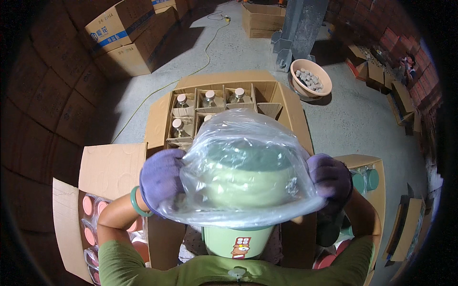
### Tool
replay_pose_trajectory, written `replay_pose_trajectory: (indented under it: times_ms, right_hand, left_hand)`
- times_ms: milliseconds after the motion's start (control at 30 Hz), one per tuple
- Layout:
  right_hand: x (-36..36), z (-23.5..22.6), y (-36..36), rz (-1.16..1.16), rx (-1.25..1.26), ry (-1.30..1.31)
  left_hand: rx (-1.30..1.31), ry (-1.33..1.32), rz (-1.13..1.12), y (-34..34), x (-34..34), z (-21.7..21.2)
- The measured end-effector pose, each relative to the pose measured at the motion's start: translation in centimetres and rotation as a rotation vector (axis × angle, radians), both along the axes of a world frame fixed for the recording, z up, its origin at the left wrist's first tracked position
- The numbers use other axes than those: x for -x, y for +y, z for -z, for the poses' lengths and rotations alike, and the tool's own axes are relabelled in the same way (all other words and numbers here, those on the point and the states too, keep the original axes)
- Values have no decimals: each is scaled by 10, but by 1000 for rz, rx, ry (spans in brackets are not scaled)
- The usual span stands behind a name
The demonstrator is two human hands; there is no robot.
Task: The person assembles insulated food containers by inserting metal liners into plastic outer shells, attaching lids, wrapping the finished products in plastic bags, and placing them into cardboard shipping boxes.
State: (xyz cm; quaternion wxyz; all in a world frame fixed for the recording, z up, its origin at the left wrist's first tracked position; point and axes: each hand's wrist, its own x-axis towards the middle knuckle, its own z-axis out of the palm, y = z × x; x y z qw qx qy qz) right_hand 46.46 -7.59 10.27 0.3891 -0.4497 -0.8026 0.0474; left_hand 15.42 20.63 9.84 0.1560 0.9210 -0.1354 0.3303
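Seemingly upright, the green container [224, 239] (half bagged) points dark end up.

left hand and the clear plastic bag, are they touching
Touching: in the head view, the purple-gloved left hand grips the near-left part of the clear plastic bag, with no gap between them.

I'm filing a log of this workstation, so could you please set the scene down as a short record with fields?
Left hand: purple-gloved, gripping a clear plastic bag
Right hand: purple-gloved, gripping the same bag's other side
Bag position: over the upper part of a green container
Ahead: divided carton holding pink-capped bottles
Left carton: open, with pink-lidded items
Right carton: open, with green-topped items
Floor beyond: pale basin of grey pieces; thin yellow cable
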Motion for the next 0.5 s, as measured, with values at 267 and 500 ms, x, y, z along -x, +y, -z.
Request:
replay_pose_trajectory:
  times_ms: [267, 500]
  right_hand:
    - [-20, -28, 32, 423, 163, -508]
    - [-65, -6, 133, 983, 392, -264]
  left_hand:
    - [-443, 125, -445, 14, -33, -18]
    - [-730, 234, -594, 96, -102, -6]
